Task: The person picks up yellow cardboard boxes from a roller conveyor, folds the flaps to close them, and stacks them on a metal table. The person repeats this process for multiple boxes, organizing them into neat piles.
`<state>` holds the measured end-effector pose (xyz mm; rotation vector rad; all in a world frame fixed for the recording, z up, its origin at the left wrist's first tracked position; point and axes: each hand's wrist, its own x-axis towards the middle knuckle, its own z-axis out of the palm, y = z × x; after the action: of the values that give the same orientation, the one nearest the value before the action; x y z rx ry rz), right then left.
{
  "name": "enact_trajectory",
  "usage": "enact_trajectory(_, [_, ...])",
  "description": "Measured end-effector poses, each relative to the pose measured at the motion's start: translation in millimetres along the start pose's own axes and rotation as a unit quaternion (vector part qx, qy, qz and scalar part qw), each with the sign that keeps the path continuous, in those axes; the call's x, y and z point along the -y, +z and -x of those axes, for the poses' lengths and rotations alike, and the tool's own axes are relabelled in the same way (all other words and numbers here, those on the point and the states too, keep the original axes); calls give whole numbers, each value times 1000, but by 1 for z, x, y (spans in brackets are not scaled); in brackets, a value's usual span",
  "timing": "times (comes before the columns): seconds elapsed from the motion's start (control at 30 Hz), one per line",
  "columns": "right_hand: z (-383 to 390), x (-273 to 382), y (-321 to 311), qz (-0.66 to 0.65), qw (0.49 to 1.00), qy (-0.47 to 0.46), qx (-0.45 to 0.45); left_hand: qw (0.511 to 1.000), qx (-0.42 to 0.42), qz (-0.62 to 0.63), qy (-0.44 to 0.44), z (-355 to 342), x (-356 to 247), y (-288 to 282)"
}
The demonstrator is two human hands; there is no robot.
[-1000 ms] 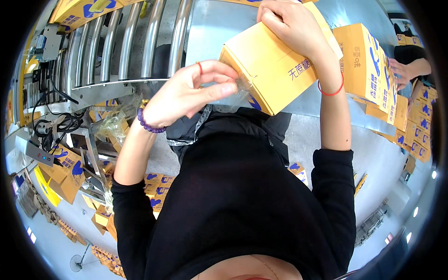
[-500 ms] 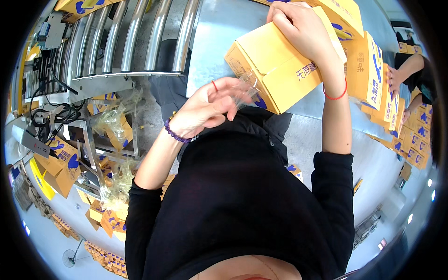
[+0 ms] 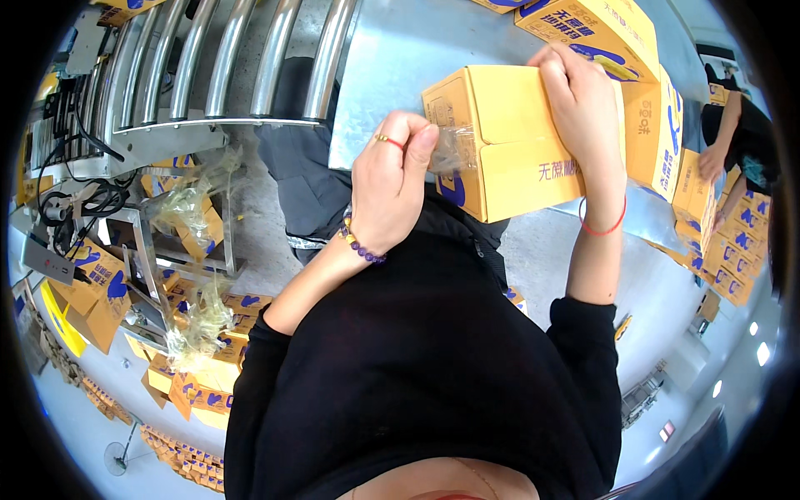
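Over the metal table (image 3: 392, 50), left hand (image 3: 389, 187) pinches clear tape (image 3: 450, 150) while right hand (image 3: 579, 117) grips the yellow box (image 3: 508, 142).

- A roller conveyor (image 3: 225, 58) with shiny steel rollers runs across the upper left.
- Right of the conveyor lies a grey metal tabletop (image 3: 400, 50).
- Below the conveyor, a metal rack (image 3: 142, 250) holds crumpled clear film (image 3: 196, 321) and flattened yellow cartons (image 3: 92, 292).
- Left of the conveyor, black cables (image 3: 75, 196) hang in loops.
- Far right of the conveyor, yellow boxes (image 3: 733, 250) stand stacked on the grey floor (image 3: 658, 300), where bright light spots reflect.
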<state>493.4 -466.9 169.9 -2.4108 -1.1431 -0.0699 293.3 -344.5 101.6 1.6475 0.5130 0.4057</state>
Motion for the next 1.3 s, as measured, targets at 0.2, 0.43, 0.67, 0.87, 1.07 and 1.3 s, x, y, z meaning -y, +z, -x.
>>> enact_trajectory(0.2, [16, 5, -5, -15, 996, 83, -3, 990, -38, -33, 134, -11, -7, -4])
enact_trajectory(0.43, [18, 2, -6, 10, 994, 107, 14, 999, 26, -25, 34, -9, -13, -14])
enact_trajectory(0.67, [17, -1, -3, 15, 996, 86, 8, 994, -29, -89, 51, -7, -3, 13])
enact_trajectory(0.87, [14, 6, 0, 12, 995, 96, 4, 976, -22, -199, 81, -4, 12, 39])
enact_trajectory(1.07, [17, 9, -1, 24, 992, 121, -2, 942, -44, -329, 50, -15, 25, 22])
enact_trajectory(1.3, [18, 11, -4, 18, 991, 130, -10, 934, -138, -139, 300, -50, 12, 42])
